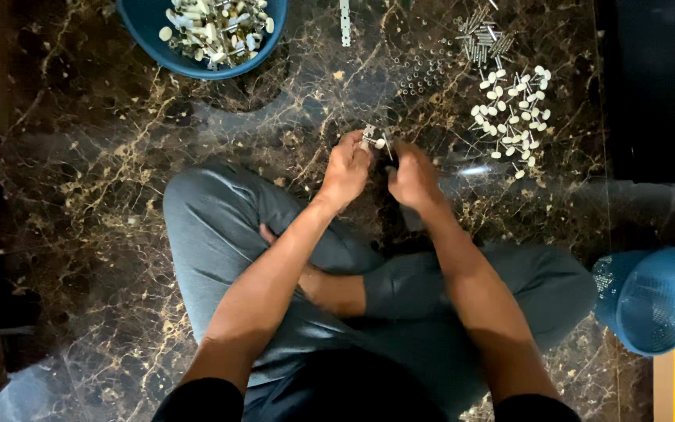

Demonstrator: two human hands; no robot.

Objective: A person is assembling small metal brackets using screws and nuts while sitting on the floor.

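both hands (380, 172) pinch small metal part (374, 139), axis unclear.

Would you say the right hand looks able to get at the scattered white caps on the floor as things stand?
Probably yes: the white caps lie on open floor just beyond the right hand, nothing between, though it is busy with a small metal part.

The supporting surface is a polished dark marble floor (103, 195) with gold-brown veining. At the top left, a blue bowl (144, 23) rests on it, filled with mixed pale and metallic small parts. A perforated metal strip (344, 22) lies near the top centre. To its right lie a scatter of small metal nuts (423, 74), a cluster of metal screws (480, 37) and a spread of white-capped pieces (513, 113). A blue perforated basket (654, 298) sits at the lower right.
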